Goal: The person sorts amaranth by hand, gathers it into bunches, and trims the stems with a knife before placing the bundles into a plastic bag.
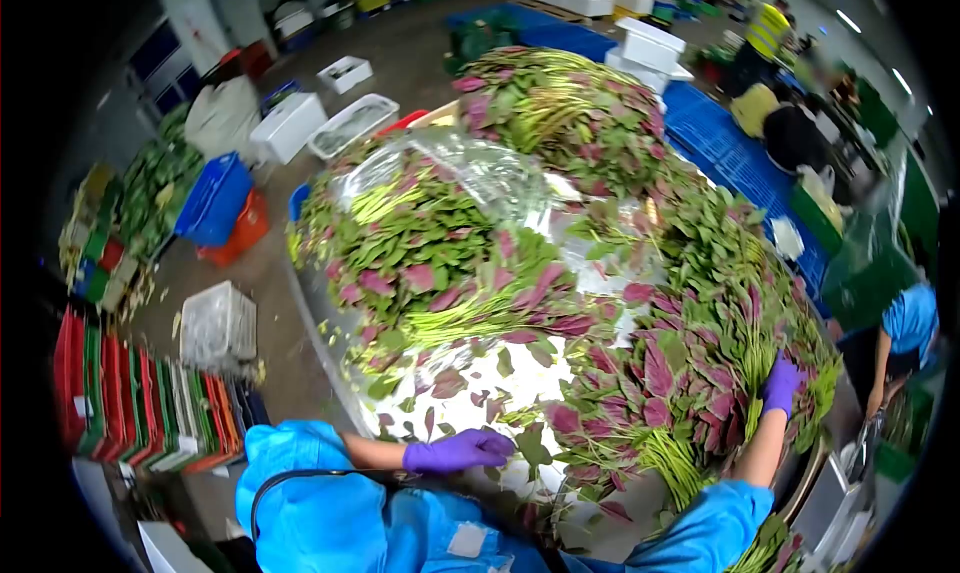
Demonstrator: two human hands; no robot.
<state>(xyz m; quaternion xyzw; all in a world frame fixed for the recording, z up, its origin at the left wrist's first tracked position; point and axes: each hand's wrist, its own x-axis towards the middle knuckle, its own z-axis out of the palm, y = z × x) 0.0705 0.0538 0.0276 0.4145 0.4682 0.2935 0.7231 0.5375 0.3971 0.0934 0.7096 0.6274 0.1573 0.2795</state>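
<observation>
My right hand (782, 385), in a purple glove, is closed around stems at the right edge of a big heap of red-and-green amaranth (690, 373); leaves hide part of the fingers. My left hand (460, 451), also gloved, hovers low over the near side of the shiny metal table (480, 373). Its fingers are stretched out with nothing visible in them. Loose leaves (450, 383) are scattered just beyond it, and one green leaf (535, 448) lies by the fingertips. Pale cut stems (670, 463) spread between my two arms.
Clear plastic film (470, 178) covers part of the left amaranth pile (420, 233). Another tall pile (560, 113) stands at the far end. Stacked crates (150, 393), a blue tub (212, 198) and white foam boxes (288, 126) are on the left floor. A co-worker in blue (908, 323) is at right.
</observation>
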